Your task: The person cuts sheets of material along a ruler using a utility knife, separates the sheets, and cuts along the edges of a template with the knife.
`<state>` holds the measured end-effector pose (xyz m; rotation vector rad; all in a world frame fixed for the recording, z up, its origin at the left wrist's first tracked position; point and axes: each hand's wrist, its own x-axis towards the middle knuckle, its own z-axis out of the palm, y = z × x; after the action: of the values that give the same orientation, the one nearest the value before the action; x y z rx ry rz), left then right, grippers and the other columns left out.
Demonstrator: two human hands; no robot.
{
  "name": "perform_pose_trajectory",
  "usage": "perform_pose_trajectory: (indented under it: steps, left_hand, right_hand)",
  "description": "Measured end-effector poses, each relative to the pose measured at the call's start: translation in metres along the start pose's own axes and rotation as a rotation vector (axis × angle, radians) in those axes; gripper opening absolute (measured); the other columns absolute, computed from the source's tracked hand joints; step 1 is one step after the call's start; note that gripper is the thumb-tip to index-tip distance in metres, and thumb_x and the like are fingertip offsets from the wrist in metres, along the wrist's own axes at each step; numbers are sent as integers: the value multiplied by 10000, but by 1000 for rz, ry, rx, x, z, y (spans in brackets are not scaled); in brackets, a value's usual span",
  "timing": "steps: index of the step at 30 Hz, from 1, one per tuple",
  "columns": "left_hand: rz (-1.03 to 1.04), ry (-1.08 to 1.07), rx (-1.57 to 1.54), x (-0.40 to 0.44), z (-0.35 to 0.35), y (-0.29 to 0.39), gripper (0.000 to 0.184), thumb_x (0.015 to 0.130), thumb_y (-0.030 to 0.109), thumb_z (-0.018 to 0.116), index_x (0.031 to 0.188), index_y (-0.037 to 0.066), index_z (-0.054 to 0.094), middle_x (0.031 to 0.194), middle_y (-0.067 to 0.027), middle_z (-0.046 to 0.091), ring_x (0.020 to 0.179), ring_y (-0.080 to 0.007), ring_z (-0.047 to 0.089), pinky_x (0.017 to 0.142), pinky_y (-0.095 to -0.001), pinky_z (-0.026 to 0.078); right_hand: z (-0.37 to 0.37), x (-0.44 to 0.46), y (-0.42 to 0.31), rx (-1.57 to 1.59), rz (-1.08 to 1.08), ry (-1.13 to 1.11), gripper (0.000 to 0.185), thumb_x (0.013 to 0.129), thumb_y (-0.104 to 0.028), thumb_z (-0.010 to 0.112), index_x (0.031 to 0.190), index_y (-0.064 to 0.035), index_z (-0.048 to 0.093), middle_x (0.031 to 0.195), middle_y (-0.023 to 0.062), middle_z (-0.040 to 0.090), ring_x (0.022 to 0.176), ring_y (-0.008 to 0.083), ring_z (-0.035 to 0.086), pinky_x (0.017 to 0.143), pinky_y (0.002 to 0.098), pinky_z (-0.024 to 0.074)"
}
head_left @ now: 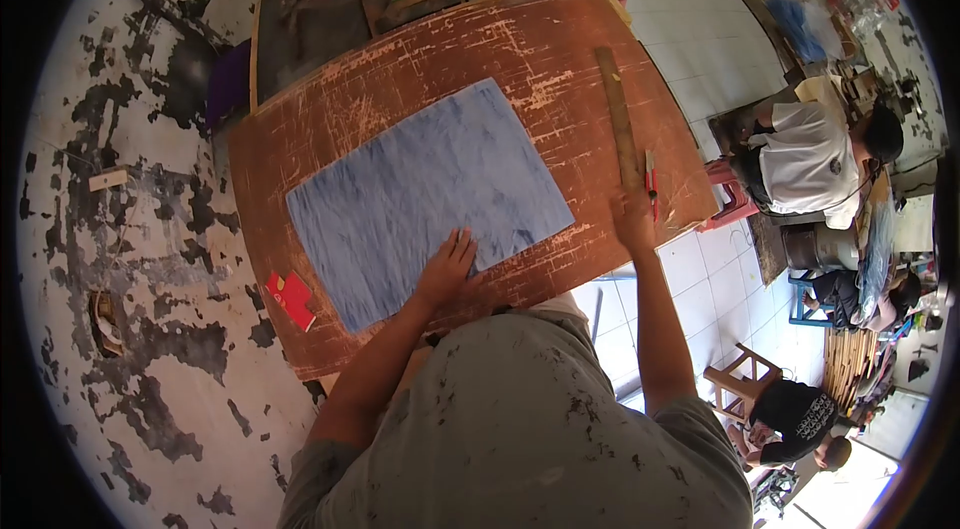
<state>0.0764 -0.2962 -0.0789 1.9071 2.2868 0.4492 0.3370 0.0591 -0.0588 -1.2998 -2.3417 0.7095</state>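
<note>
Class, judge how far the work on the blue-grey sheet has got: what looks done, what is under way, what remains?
Done: the blue-grey sheet lies spread on the scratched tabletop. In hand: the left hand rests on its near edge; the right hand is at the near end of the long ruler. Left, probably: any measuring or trimming, as the ruler lies apart from the sheet.

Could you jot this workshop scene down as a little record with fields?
Surface: scratched reddish-brown table
Material: streaky blue-grey rectangular sheet, lying flat
Left hand: spread on the sheet's near edge
Right hand: at the near end of a long, narrow brown strip
Beside the strip: slim red-and-black tool
Left table edge: flat red piece
Background: person in a white shirt
</note>
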Motion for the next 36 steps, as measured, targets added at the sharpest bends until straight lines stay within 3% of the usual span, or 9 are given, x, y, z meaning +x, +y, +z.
perform_pose_trajectory:
  steps: [1, 4, 11, 13, 18, 21, 25, 30, 36]
  left_hand:
    - [39, -6, 32, 2, -2, 1, 709, 959, 469, 767, 1451, -12, 598, 1617, -261, 485, 1503, -458, 462, 1131, -528, 530]
    - [124, 22, 80, 7, -3, -1, 648, 961, 422, 763, 1431, 1, 616, 1556, -259, 556, 1438, -468, 539, 1049, -510, 589]
    - [284, -57, 183, 15, -10, 6, 508, 1004, 236, 679, 1463, 32, 599, 1486, -224, 632, 1303, -434, 673, 680, -427, 686]
    - [324, -80, 219, 15, -10, 7, 509, 987, 179, 672, 1469, 35, 594, 1487, -207, 636, 1298, -436, 677, 663, -425, 684]
    - [388, -118, 214, 21, -19, 12, 537, 942, 55, 646, 1476, 41, 590, 1514, -156, 624, 1250, -442, 697, 617, -406, 678]
    - [449, -58, 270, 29, -33, 18, 574, 906, 69, 670, 1474, 46, 595, 1533, -154, 595, 1130, -423, 726, 632, -396, 673]
    - [469, -37, 197, 36, -48, 24, 584, 864, 83, 685, 1442, 64, 609, 1573, -152, 542, 1062, -353, 720, 713, -382, 659]
    - [472, -118, 135, 40, -78, 33, 546, 858, 72, 690, 1401, 79, 628, 1592, -162, 515, 1075, -334, 715, 797, -388, 645]
    - [367, -160, -28, 51, -134, 36, 432, 985, 122, 708, 1408, 80, 632, 1498, -161, 600, 1080, -340, 724, 813, -426, 637]
  right_hand:
    - [3, -12, -20, 172, 114, -219, 419, 1054, -330, 688, 1312, 0, 687, 1203, 228, 715, 1086, 355, 720, 921, 443, 569]
    - [52, -36, -25, 383, -58, -210, 392, 1078, -317, 667, 1277, 18, 702, 1105, 192, 747, 1001, 284, 744, 877, 380, 579]
    - [66, -58, -36, 506, 252, -127, 358, 1047, -306, 699, 1225, 3, 731, 1106, 196, 756, 1005, 309, 755, 860, 426, 593]
    - [58, -57, -44, 515, 269, -124, 369, 1046, -310, 702, 1219, 15, 721, 1116, 193, 757, 1000, 312, 756, 857, 426, 597]
    - [70, -67, -28, 1118, 793, -470, 381, 1089, -231, 629, 1341, 54, 608, 1145, 160, 730, 1019, 252, 734, 888, 367, 598]
    - [55, -94, -72, 1419, 847, -738, 335, 1102, -210, 602, 1311, 52, 589, 1160, 137, 704, 1091, 256, 711, 937, 367, 595]
    - [78, -123, -120, 1576, 964, -772, 314, 1087, -194, 615, 1323, 12, 594, 1189, 149, 702, 1121, 263, 701, 909, 377, 585]
    - [137, -139, -123, 1109, 561, -531, 474, 1071, -179, 676, 1484, -15, 514, 1377, 160, 658, 1300, 264, 628, 1084, 398, 522]
    - [106, -127, -170, 1438, 86, -459, 555, 1060, -195, 718, 1516, -3, 465, 1403, 140, 628, 1341, 261, 587, 1149, 408, 472]
